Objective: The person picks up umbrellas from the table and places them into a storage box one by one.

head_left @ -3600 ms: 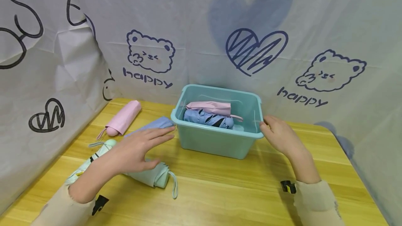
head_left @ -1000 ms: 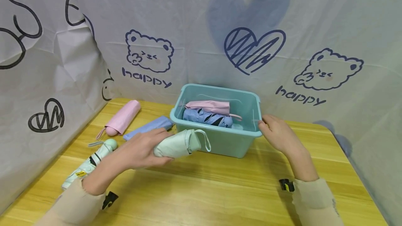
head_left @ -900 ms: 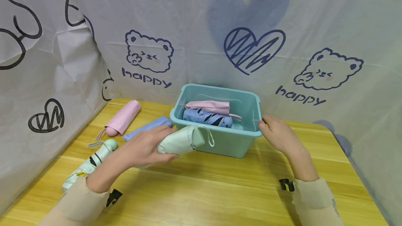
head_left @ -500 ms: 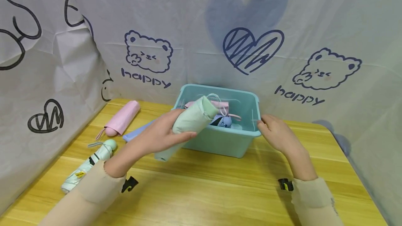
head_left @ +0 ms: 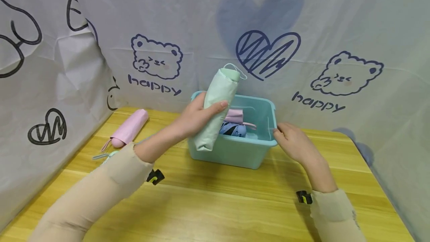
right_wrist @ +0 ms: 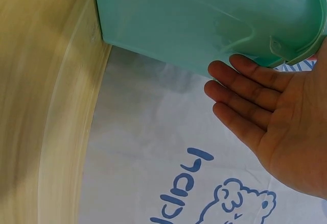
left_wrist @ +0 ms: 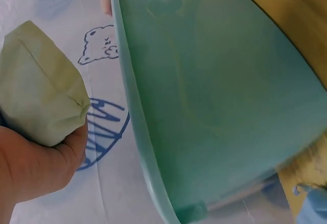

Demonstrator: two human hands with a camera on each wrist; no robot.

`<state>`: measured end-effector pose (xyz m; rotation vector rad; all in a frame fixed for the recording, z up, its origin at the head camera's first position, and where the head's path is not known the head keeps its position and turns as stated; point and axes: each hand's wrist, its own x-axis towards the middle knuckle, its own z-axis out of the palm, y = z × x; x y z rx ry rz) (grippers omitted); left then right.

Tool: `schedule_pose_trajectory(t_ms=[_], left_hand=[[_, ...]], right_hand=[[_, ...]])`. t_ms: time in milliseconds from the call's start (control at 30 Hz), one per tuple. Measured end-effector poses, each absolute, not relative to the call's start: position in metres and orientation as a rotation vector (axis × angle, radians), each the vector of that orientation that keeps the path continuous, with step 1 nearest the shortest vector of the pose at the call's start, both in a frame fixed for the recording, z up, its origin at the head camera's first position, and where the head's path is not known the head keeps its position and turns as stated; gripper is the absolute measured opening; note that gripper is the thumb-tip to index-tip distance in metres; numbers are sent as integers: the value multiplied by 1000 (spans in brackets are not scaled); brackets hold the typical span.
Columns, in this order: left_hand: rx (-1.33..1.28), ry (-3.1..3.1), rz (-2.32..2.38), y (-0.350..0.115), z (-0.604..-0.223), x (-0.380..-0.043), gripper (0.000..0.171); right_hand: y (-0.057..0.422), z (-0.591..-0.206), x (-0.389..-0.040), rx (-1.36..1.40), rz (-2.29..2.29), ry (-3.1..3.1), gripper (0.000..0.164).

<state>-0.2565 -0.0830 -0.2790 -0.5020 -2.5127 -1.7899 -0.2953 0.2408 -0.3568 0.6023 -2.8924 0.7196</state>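
Note:
My left hand (head_left: 195,117) grips a folded pale green umbrella (head_left: 220,89) round its middle. The umbrella stands steeply tilted, strap end up, in front of the left part of a teal bin (head_left: 231,154). In the left wrist view its end (left_wrist: 43,86) sticks out of my hand beside the bin's rim. Inside the bin lie a folded pink umbrella (head_left: 235,115) and a blue patterned umbrella (head_left: 233,129), both partly hidden. My right hand (head_left: 293,141) rests at the bin's right rim. Its fingers (right_wrist: 240,96) extend straight beside the outer wall, with the thumb at the rim.
Another pink umbrella (head_left: 130,126) lies at the left back of the wooden table (head_left: 208,204). A second mint umbrella (head_left: 109,156) and a blue umbrella (left_wrist: 312,208) are mostly covered by my left arm in the head view. A printed cloth (head_left: 208,29) hangs behind the bin.
My left hand has picked the pale green umbrella up from the table, carried it right and up to the bin, and tipped it towards upright. The right hand has stayed at the rim.

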Motion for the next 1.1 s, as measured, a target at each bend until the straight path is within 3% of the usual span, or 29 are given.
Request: schedule_pose_trajectory(t_ms=[533,1100], left_hand=[[-93,-2778,-2001,-40,-264,-317,58],[-66,-2970,-1993,2,-281,-345,52]], right_hand=[[241,-359,-295,610,707,-2899,47],[239,-354,-296,599,725,-2911,42]])
